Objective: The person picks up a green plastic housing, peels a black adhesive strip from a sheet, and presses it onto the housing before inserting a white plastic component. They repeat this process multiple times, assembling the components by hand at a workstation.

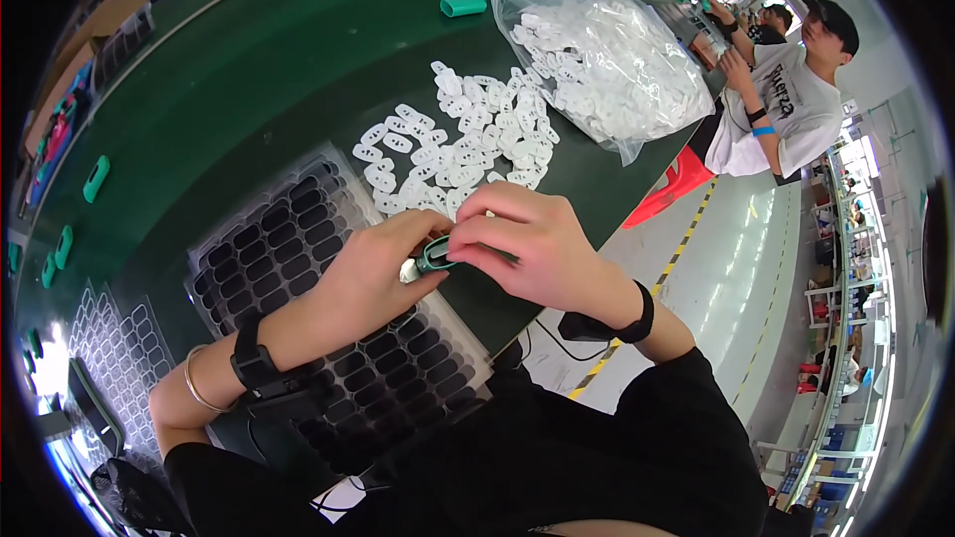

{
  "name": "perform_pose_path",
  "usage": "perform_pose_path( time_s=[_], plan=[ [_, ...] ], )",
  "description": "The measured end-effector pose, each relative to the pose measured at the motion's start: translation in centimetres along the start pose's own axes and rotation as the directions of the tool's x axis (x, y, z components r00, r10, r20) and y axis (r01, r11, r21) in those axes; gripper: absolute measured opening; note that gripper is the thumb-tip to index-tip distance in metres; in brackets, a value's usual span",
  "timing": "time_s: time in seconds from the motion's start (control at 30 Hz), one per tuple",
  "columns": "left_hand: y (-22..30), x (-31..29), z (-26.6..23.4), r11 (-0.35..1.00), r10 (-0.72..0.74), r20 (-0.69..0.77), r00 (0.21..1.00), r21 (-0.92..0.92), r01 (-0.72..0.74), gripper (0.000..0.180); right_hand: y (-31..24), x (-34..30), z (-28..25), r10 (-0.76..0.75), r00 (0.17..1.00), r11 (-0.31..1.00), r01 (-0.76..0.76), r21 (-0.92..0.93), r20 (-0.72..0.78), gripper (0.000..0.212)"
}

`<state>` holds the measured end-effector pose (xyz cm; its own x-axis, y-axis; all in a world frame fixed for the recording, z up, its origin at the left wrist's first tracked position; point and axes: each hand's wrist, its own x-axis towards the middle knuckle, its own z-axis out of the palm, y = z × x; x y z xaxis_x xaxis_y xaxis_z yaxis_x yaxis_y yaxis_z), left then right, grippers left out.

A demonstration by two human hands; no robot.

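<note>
Between my two hands is a small green oval plastic shell (435, 257), with a pale part showing inside its opening. My left hand (383, 257) grips the shell from the left, thumb below and fingers above. From the right, my right hand (522, 244) is closed at the shell's rim with its fingertips pinched; whether they hold a small piece there is hidden. Just beyond my hands lies a loose pile of white oval plastic pieces (463, 147), each with small holes. Under my left forearm is a clear tray (333, 164) with dark oval pockets.
A clear bag (612, 60) full of white pieces lies at the far right of the green table (298, 60). Green shells (464, 6) stand in a line along the back. Another clear tray (119, 338) is at left. A person (786, 89) works at the right.
</note>
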<state>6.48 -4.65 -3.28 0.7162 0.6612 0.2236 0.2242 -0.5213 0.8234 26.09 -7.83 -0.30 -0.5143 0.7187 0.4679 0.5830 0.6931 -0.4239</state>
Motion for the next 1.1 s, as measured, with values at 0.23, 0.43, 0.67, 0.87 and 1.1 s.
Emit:
perform_pose_path(
  time_s=[0.23,0.43,0.67,0.87,1.1],
  plan=[
    [-0.3,-0.2,0.2,1.0,0.019,-0.028,0.999,0.023,-0.018,0.036,-0.8,0.1,-0.9,-0.104,0.984,0.981,0.126,-0.149,0.143,0.019],
    [0.5,0.0,-0.2,0.999,-0.015,0.031,0.999,0.032,0.014,0.034,-0.9,0.1,-1.7,-0.046,0.973,0.974,0.093,-0.204,0.225,0.032],
    [-0.2,-0.2,0.2,1.0,0.009,-0.006,1.0,0.014,-0.009,0.033,-1.2,0.3,-2.5,-0.012,0.965,0.995,0.037,-0.091,0.263,0.038],
    [0.2,-0.2,0.1,1.0,0.021,0.013,1.0,-0.003,-0.021,0.031,-1.6,0.2,-0.7,-0.009,0.975,0.988,0.043,-0.148,0.222,0.038],
    [-0.1,0.3,-1.3,0.995,0.093,-0.073,0.993,0.042,-0.09,0.03,-1.6,0.5,-0.4,0.021,0.994,0.994,-0.01,-0.108,0.108,0.037]
  ],
)
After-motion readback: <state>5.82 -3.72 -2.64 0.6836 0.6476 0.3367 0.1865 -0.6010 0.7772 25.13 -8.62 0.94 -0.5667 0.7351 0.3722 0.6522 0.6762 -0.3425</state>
